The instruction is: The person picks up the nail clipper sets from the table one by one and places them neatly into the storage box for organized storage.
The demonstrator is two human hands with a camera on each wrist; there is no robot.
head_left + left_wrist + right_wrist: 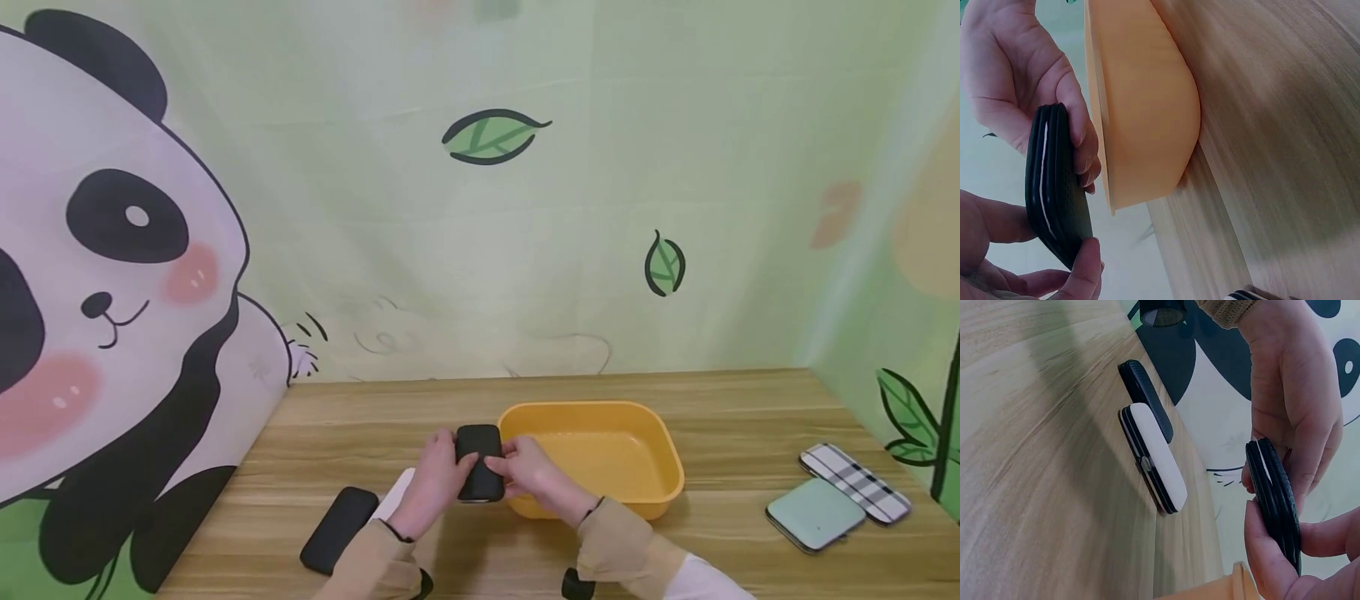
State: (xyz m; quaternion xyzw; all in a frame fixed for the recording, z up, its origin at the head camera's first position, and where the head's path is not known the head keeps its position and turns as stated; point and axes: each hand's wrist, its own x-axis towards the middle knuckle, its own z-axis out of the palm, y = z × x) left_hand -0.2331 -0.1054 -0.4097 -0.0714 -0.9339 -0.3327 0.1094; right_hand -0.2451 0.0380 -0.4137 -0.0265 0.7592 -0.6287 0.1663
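Note:
Both hands hold a small flat black case [478,442] with rounded corners above the table, just left of the yellow-orange bin [669,487]. My left hand [437,479] pinches its left edge. My right hand [534,468] grips the opposite edge, thumb on the upper face. In the left wrist view the case [1054,181] is seen edge-on, a pale line running along its seam; it appears closed. On the table to the left lie another black case [341,529] and a white case [1160,456] with dark sides and a small clasp, the white one partly behind the left hand in the head view.
At the right of the wooden table [720,567] lie a mint-green case [815,514] and a black-and-white plaid case [855,483], partly overlapping. A backdrop [750,292] printed with a panda and leaves rises behind the table.

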